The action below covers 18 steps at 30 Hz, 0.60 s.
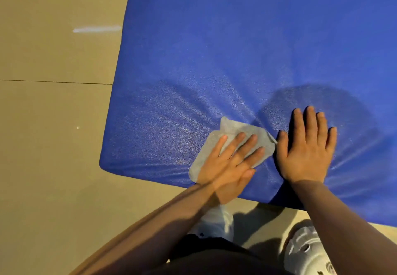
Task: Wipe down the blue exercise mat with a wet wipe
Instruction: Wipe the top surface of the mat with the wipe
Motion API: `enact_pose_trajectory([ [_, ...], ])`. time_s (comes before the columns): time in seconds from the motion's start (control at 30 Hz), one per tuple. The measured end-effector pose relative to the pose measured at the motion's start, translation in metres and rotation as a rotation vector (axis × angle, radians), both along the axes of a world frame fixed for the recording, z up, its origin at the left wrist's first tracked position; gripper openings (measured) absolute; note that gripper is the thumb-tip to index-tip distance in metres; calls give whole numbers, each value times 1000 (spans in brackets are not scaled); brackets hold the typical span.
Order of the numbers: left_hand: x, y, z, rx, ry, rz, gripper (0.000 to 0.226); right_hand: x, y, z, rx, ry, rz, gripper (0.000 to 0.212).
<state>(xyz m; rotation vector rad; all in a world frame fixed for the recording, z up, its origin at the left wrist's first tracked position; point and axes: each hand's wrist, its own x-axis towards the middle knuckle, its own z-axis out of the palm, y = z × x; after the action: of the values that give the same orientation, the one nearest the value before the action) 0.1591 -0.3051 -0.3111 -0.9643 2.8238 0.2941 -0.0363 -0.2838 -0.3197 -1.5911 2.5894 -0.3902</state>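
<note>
Two hands press flat on the blue exercise mat (214,49) near its front edge in the head view. With fingers straight, the left hand (229,165) pins a grey wet wipe (234,128) to the mat. Just beside it, the right hand (307,145) rests bare, fingers spread, denting the padding. Tan floor tiles (53,124) surround the mat, and white shoes (305,251) stand below.

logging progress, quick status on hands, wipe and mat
Left hand flat, pressing wet wipe on blue mat. Right hand flat on mat, bracing. Nothing in the way.
</note>
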Motion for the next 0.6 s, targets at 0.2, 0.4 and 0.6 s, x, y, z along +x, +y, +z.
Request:
enact_pose_trajectory([
  [0.2, -20, -12, 28, 465, 432, 490, 58, -9, 0, 10, -13, -199, 37, 53],
  [0.4, 48, -41, 34, 144, 459, 481, 49, 23, 6, 49, -189, -317, -46, 40],
  [0.6, 107, -55, 6, -53, 118, 689, 59, 147, -22, 19, 79, -75, 292, 60],
])
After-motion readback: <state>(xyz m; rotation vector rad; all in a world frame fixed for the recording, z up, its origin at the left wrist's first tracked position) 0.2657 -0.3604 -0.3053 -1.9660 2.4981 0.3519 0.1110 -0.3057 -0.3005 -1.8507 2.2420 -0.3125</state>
